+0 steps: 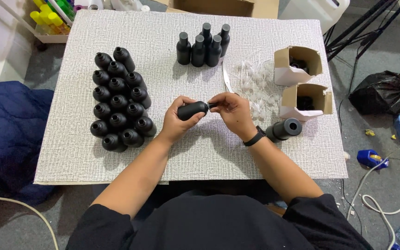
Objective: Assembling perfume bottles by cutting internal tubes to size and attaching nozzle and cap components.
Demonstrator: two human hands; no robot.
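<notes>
My left hand point(176, 121) grips a black bottle point(193, 110) held sideways over the middle of the white textured board point(70, 157). My right hand point(234, 111) pinches a small piece at the bottle's neck; I cannot tell what the piece is. To the left stands a cluster of several open black bottles point(119, 99). Several capped black bottles point(203, 45) stand at the back. A pile of small clear plastic parts point(255, 83) lies right of my hands. A black tube point(284, 129) lies on its side by my right wrist.
Two open cardboard boxes point(298, 65) point(306, 100) with black parts sit at the right. Scissors point(227, 79) lie behind my hands. A blue cushion point(5, 129) is left, a black bag point(383, 92), cables and a blue tool point(371, 158) on the floor right.
</notes>
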